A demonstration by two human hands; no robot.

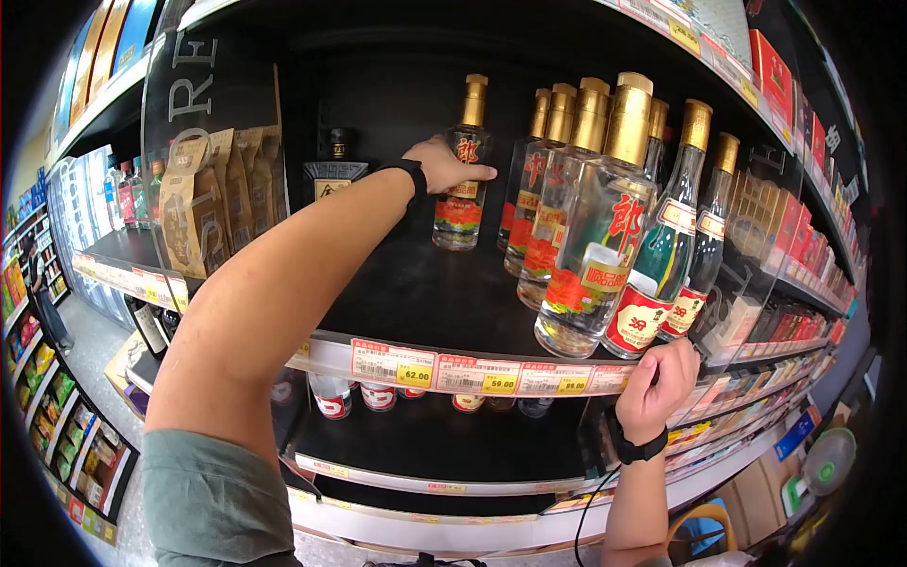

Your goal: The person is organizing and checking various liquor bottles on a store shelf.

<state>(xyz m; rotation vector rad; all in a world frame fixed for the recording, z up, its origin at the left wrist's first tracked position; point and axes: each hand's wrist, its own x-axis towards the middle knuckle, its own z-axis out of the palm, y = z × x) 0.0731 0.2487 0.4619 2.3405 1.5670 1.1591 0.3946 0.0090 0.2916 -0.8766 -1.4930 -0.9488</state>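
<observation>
Shop: price tags (392, 366) along shelf (406, 293), bottles (586, 283) in rows, packaged goods (64, 433) at far left

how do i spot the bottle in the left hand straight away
On the black shelf above the price tags, look left of the crowded gold-capped bottles. The held bottle is clear, with gold cap and red label. Unlike those neighbours, it is apart, with the left hand on it.

Room over shelf (406, 293) before held bottle (459, 210); bottle row (597, 241) blocks right.

A smooth glass bottle (461, 205) with a shiny gold cap (476, 98) fills the left hand (437, 165); glossy plastic shelf edging (453, 373) lies beside the right hand (661, 383).
</observation>
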